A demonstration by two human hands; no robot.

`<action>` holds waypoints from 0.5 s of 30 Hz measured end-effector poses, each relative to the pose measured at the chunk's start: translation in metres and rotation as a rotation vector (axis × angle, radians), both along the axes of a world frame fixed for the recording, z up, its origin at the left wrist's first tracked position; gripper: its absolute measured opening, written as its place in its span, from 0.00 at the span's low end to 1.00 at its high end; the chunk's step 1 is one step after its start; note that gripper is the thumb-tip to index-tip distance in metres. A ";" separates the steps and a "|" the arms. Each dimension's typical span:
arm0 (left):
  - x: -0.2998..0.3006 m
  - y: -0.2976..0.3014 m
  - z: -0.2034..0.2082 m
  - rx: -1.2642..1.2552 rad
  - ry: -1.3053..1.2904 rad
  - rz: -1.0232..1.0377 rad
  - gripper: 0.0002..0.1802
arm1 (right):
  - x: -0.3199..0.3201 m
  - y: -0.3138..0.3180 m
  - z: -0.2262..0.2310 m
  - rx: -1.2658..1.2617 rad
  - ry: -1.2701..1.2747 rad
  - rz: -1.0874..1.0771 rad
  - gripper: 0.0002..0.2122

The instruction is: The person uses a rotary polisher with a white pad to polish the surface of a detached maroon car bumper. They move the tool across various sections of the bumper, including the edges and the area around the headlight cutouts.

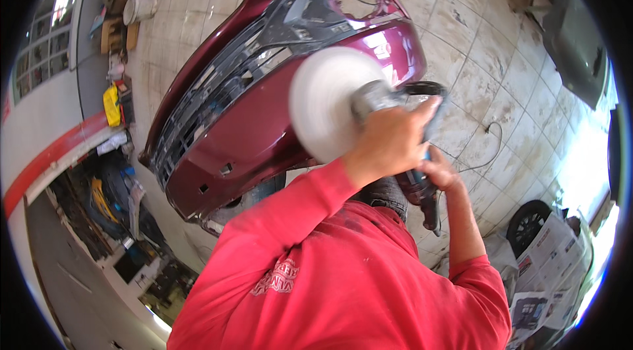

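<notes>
Polisher (373,98) gripped at the front by our left hand (389,142) and farther back by our right hand (440,169), we judge buffing underway on the maroon bumper cover (237,145) below its white pad (323,106), finished and remaining areas indistinguishable.

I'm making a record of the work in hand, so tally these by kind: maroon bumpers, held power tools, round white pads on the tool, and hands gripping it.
Maroon bumper: 1
Held power tool: 1
Round white pad: 1
Hands: 2 (left hand, right hand)
Total: 5
</notes>
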State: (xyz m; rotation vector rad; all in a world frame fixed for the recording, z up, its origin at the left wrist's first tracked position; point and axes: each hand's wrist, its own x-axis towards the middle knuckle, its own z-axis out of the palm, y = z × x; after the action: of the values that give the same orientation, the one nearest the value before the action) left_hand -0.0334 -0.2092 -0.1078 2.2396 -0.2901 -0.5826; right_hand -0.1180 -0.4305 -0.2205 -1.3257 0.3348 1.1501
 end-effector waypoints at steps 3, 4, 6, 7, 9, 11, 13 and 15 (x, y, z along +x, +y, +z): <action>0.017 -0.036 -0.046 -0.091 -0.124 -0.014 0.36 | -0.005 -0.043 -0.046 0.071 0.078 -0.129 0.44; 0.020 -0.042 -0.051 -0.055 -0.086 -0.031 0.36 | -0.009 -0.050 -0.058 0.050 0.103 -0.182 0.45; 0.024 -0.046 -0.056 0.011 -0.014 -0.067 0.37 | -0.012 -0.045 -0.063 0.113 0.116 -0.183 0.46; 0.021 -0.041 -0.057 -0.005 -0.029 -0.045 0.37 | -0.013 -0.041 -0.061 0.144 0.125 -0.189 0.46; 0.001 -0.021 -0.046 -0.034 -0.061 -0.006 0.38 | -0.019 -0.016 -0.047 0.143 0.068 -0.186 0.47; -0.020 0.008 -0.017 -0.043 -0.086 0.015 0.40 | -0.039 -0.012 -0.058 -0.022 -0.068 -0.028 0.44; -0.045 0.036 0.005 -0.015 -0.170 0.083 0.43 | -0.002 0.035 0.003 0.080 0.039 0.228 0.42; -0.059 0.055 0.031 0.000 -0.165 0.131 0.42 | -0.006 0.059 0.019 0.117 -0.065 0.247 0.40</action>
State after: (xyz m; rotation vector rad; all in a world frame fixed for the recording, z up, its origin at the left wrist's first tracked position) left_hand -0.0926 -0.1545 -0.0770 2.2908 -0.2237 -0.3285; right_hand -0.1238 -0.3717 -0.2011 -1.3228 0.0547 1.3081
